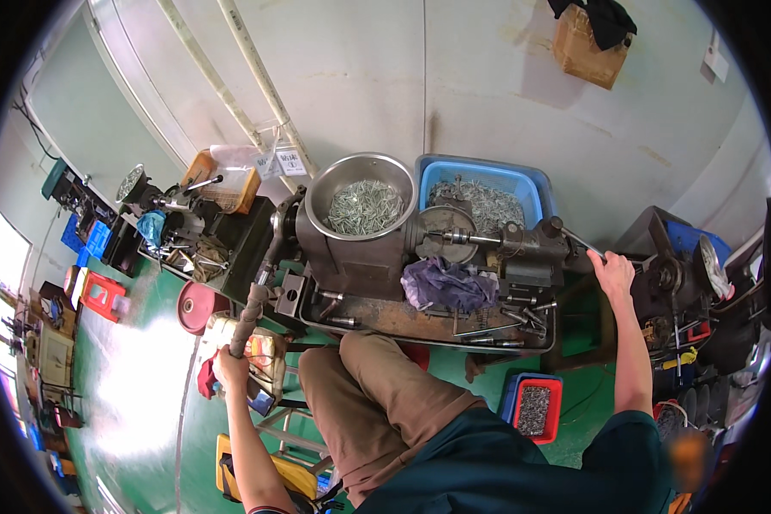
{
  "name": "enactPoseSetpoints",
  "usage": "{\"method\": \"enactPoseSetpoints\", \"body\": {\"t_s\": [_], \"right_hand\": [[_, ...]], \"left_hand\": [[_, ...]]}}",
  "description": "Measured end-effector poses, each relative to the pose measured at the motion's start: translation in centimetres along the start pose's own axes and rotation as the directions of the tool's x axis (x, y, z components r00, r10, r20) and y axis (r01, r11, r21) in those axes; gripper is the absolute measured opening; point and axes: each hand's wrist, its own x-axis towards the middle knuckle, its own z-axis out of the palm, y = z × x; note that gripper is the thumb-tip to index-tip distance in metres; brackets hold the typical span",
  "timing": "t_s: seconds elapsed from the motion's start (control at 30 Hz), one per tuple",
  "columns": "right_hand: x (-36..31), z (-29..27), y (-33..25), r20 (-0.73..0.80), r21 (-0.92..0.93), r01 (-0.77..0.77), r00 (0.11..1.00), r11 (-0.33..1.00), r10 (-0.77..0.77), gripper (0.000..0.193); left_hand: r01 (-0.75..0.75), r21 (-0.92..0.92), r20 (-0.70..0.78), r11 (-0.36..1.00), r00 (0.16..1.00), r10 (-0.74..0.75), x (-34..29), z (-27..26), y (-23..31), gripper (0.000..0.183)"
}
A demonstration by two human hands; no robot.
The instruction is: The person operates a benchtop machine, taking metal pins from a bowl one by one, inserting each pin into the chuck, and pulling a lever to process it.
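My left hand (230, 368) is wrapped round the lower end of a long lever (248, 319) bound in brown tape, which rises to the left side of a small bench lathe (351, 267). At the right end of the lathe, my right hand (613, 274) closes on the tip of a thin metal lever (581, 242). A steel bowl (315, 206) of small metal pins sits on top of the headstock. Between the two levers, a round plate (445, 248) and a spindle (480, 239) show. A crumpled purple rag (451, 284) hangs over the front of the machine.
Behind the lathe stands a blue basket (535, 199) of metal pieces. Wrenches and rods (522, 319) lie on the machine's tray (385, 321). A red bin (554, 411) of small parts is on the green floor. Other machines (197, 227) flank me at left and right.
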Motion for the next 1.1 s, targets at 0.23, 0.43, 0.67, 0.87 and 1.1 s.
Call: {"method": "enactPoseSetpoints", "body": {"t_s": [0.23, 0.43, 0.67, 0.87, 1.1], "right_hand": [[0.2, 0.0, 0.1, 0.066, -0.006, -0.016, 0.998, 1.000, 0.016, 0.051], [0.6, 1.0, 0.6, 0.160, 0.024, -0.067, 0.985, 0.997, 0.062, 0.044], [5.7, 2.6, -6.8, -0.310, 0.065, 0.116, 0.946, 0.991, -0.090, 0.030], [6.1, 3.7, -20.9, 0.137, 0.470, 0.283, 0.912, 0.836, -0.386, 0.017], [4.9, 4.9, -26.5, 0.335, 0.767, 0.126, 0.757, 0.629, -0.561, 0.015]], "left_hand": [[0.034, -0.013, 0.035, 0.999, 0.999, -0.034, -0.1, -0.3, 0.4, 0.020], [-0.011, 0.013, -0.015, 1.000, 1.000, 0.011, -0.3, -0.1, 0.2, 0.015], [0.016, 0.021, 0.010, 1.000, 1.000, -0.016, -0.2, -0.3, 0.2, 0.015], [0.063, 0.067, 0.036, 0.996, 0.997, -0.066, 0.3, -0.2, 0.0, 0.016], [0.081, -0.008, 0.032, 0.997, 0.996, -0.080, -1.8, -0.6, 1.4, 0.017]]}}
